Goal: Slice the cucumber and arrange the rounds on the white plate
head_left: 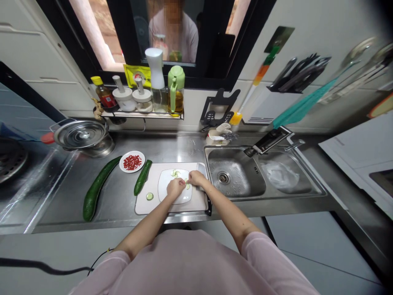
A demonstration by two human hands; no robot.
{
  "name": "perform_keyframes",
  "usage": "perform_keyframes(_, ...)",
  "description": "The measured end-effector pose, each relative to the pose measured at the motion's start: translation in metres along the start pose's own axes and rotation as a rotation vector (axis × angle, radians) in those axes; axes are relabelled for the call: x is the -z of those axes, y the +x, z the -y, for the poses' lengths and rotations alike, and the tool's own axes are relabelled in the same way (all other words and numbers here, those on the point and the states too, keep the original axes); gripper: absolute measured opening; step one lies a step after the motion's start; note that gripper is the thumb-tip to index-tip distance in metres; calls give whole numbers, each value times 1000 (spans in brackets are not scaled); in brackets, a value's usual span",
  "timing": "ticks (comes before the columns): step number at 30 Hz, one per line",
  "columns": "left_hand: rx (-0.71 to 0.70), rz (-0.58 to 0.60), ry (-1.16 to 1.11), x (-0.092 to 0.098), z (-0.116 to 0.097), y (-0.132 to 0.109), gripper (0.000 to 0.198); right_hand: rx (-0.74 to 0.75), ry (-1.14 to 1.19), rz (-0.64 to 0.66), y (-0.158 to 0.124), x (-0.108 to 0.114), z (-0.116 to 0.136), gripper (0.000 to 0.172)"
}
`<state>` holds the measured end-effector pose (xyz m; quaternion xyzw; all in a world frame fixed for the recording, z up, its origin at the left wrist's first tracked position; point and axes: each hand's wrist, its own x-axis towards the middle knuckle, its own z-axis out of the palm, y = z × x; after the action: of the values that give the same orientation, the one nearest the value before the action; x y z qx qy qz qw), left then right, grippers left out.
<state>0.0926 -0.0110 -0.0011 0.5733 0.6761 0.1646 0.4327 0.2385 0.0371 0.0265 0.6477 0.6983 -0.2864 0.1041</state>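
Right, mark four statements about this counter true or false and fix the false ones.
The left hand is over the square white plate. True.
The chopped red pieces lie in the steel sink. False: the red pieces are on a small round white plate.
A black-handled knife lies at the right edge of the pale cutting board. True.
The longer green vegetable is right of the board. False: that vegetable is left of it.
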Motion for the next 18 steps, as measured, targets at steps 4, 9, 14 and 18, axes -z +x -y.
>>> perform_keyframes(4, -11, 12, 101, 1, -2, -1, 9, 10, -21, 6, 0, 1, 0, 19)
perform_keyframes(9, -17, 27, 185, 1, -5, -2, 12, 28, -41, 13, 1, 0, 0, 18)
perform_keyframes(14, -52, -4, 237, 0, -5, -2, 13, 47, -42, 4, 2, -2, -2, 17)
perform_keyframes(18, -91, -27, 268, -2, -2, -2, 13, 60, -28, -9, 5, -5, -6, 17)
